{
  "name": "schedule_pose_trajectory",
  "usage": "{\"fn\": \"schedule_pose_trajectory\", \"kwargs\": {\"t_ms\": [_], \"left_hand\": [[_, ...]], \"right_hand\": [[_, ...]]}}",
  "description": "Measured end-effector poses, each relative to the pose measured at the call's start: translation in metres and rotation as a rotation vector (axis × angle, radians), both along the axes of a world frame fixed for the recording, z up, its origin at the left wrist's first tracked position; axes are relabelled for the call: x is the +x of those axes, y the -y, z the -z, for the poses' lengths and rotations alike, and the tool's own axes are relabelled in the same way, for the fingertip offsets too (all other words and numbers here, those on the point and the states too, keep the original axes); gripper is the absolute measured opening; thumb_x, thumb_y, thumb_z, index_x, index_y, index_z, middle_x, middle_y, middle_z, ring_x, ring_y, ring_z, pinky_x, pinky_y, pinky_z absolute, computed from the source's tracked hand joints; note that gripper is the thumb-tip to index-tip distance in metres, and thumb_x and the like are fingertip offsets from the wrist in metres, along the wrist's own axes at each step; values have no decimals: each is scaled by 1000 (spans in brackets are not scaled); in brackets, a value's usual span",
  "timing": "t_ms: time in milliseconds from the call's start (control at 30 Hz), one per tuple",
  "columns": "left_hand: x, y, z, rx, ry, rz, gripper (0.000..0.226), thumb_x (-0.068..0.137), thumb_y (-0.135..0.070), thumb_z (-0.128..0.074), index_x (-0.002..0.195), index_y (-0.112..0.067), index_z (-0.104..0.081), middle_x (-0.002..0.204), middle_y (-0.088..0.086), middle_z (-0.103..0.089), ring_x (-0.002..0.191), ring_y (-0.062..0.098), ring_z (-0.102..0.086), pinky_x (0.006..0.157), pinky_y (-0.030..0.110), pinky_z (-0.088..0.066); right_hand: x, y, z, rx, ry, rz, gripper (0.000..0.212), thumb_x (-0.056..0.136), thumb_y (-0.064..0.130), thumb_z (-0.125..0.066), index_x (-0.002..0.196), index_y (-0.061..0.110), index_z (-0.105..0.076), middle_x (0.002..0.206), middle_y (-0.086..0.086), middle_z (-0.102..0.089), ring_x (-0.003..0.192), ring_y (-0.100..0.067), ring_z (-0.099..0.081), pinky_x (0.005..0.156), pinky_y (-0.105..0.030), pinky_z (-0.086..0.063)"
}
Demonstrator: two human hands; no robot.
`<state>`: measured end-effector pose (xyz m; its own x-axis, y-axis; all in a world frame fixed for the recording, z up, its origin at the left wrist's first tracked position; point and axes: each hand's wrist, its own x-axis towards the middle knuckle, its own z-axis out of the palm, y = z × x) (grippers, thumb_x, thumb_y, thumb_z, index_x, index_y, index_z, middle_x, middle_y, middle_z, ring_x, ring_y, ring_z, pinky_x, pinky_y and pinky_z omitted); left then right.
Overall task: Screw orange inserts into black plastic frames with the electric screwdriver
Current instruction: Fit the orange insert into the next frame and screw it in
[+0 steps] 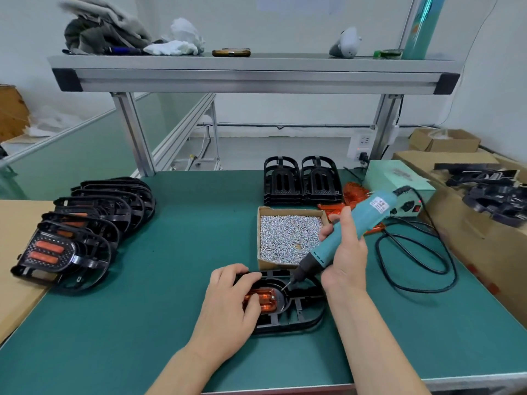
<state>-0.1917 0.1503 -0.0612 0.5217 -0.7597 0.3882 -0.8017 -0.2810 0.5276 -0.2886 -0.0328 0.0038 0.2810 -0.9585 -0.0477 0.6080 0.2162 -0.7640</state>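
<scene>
A: Two hands are on it. Which does what?

B: The left hand [231,297] lies over the frame [299,312], fingers curled down on the insert [265,299] and holding it in its seat. The right hand [346,252] is wrapped round the driver [356,229].

A: Where is the frame?

B: Flat on the table [142,309], near its front edge, just in front of the screw box [273,264].

A: And the bit?

B: Its tip [285,287] is at the insert's right end, just right of the left fingertips. The driver slants down from upper right to lower left, and the insert runs left to right.

A: Next?

B: I'd say the driver needs to stand straighter over that end. I can't tell whether a screw is on the tip.
</scene>
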Motion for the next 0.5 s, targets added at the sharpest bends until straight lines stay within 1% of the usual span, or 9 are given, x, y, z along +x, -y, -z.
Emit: {"fn": "schedule_pose_trajectory", "kwargs": {"t_ms": [100, 167, 267, 333, 433, 500], "left_hand": [[0, 2, 0, -2, 2, 1, 37, 89, -29, -53, 122, -22, -67, 121, -7, -52, 117, 14, -40, 103, 30, -37], [0, 4, -1, 12, -3, 1, 37, 91, -33, -52, 123, -22, -67, 122, -7, -51, 118, 14, -39, 105, 32, -38], [-3, 6, -5, 21, 21, -1, 43, 92, -46, -47, 123, -23, -66, 122, -7, -51, 119, 15, -40, 105, 36, -36], [-3, 10, -12, -30, 49, -17, 45, 91, -51, -46, 120, -24, -66, 120, -6, -52, 120, 17, -42, 103, 37, -33], [6, 27, -30, -133, 81, -5, 35, 91, -41, -54, 114, -20, -68, 116, -5, -56, 115, 17, -45, 100, 36, -36], [17, 44, -45, -70, 129, 34, 26, 94, -31, -59, 115, -18, -70, 115, -3, -60, 112, 20, -46, 99, 36, -38]], "right_hand": [[-1, 7, 13, 84, 33, -45, 31, 94, 45, -66, 91, 16, -59, 65, 4, -63, 57, -7, -58, 54, -17, -50], [-1, 11, 16, 104, 65, -72, 36, 94, 51, -64, 94, 15, -58, 67, 2, -63, 58, -8, -59, 55, -19, -52], [-3, 13, 17, 132, 95, -107, 46, 88, 59, -63, 98, 14, -58, 68, 2, -62, 58, -8, -60, 54, -21, -53], [-4, 14, 18, 148, 117, -119, 52, 84, 61, -63, 100, 12, -58, 67, 2, -62, 57, -8, -60, 54, -22, -53], [-4, 15, 20, 157, 118, -126, 51, 89, 61, -60, 103, 12, -58, 67, 2, -62, 58, -8, -60, 54, -23, -54], [-3, 14, 20, 153, 84, -122, 50, 91, 61, -59, 104, 13, -56, 68, 2, -62, 59, -9, -60, 54, -23, -53]]}}
